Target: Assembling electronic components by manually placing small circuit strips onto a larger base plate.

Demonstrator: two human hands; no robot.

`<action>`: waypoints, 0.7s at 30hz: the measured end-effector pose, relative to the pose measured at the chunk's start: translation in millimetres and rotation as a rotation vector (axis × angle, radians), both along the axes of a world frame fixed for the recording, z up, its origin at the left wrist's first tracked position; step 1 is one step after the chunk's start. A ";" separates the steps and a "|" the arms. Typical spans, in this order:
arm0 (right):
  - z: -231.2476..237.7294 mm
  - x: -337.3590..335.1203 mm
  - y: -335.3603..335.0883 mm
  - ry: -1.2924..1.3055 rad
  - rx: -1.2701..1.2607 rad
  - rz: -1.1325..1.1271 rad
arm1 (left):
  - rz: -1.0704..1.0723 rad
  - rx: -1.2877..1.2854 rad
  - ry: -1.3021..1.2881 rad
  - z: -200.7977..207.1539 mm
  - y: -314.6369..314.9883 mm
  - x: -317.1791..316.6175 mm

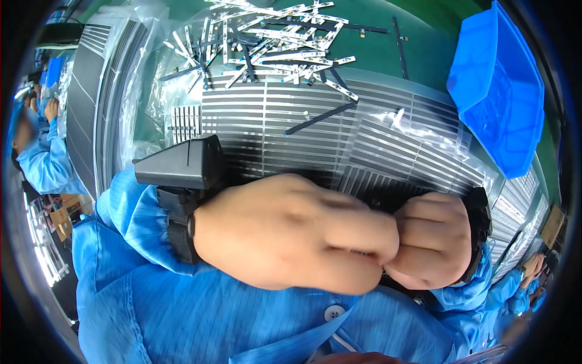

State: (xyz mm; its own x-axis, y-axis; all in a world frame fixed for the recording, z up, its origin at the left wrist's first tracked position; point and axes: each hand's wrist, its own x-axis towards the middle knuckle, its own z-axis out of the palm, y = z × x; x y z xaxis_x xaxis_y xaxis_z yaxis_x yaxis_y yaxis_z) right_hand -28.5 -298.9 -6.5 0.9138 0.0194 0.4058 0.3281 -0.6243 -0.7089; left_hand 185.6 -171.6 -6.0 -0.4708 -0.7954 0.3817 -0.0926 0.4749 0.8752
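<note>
I hold both hands close below the head camera: left hand (291, 233) and right hand (433, 242) are fisted, knuckles touching. Whether the fingers pinch anything I cannot tell. Strips (273, 42) lie far on the table; striped sheets (291, 121) lie between. Judgement: lower the hands, keep the grip firm and in view.

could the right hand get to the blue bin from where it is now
Probably yes: the right hand is fisted against the left hand, and only flat bagged strip sheets lie between it and the blue bin.
</note>
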 end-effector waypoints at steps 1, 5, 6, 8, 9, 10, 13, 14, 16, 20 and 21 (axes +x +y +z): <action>1.2 0.4 2.1 0.023 -0.002 -0.020 | -0.022 -0.011 -0.015 2.7 1.5 -0.5; 1.2 0.1 2.9 0.018 -0.015 -0.090 | -0.099 -0.025 0.036 2.0 1.6 -5.2; 3.1 0.4 2.0 0.016 -0.015 -0.088 | -0.097 -0.025 0.035 1.9 2.4 -4.5; 8.2 1.1 -0.5 0.085 -0.005 -0.084 | -0.062 0.018 0.074 -0.2 2.6 -2.9; 7.3 0.8 -0.5 0.086 -0.005 -0.085 | -0.064 0.019 0.074 -0.7 2.4 -2.8; 5.7 0.5 -0.6 0.055 -0.014 -0.143 | 0.003 0.087 0.140 -1.1 2.3 -2.9; 6.1 -2.1 2.3 0.047 -0.040 -0.235 | 0.058 0.204 0.265 -1.5 2.1 -3.1; 5.4 -2.4 1.3 0.057 -0.042 -0.246 | 0.070 0.264 0.315 0.7 1.7 -3.7; 3.7 -2.6 -0.6 0.073 0.009 -0.254 | 0.030 0.313 0.306 2.5 2.0 -3.2; 10.8 -2.0 -2.3 0.131 0.035 -0.290 | 0.072 0.246 0.289 0.6 2.4 -3.7; 12.7 -1.5 -1.7 0.153 0.040 -0.299 | 0.118 0.216 0.260 1.3 1.6 -1.6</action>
State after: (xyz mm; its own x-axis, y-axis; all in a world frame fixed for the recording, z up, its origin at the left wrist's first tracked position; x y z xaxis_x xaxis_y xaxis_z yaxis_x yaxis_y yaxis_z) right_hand -30.0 -300.7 6.2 0.9269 -0.2720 0.2586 0.0225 -0.6475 -0.7618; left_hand 183.9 -170.0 -4.6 -0.2802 -0.9139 0.2938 0.1034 0.2755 0.9557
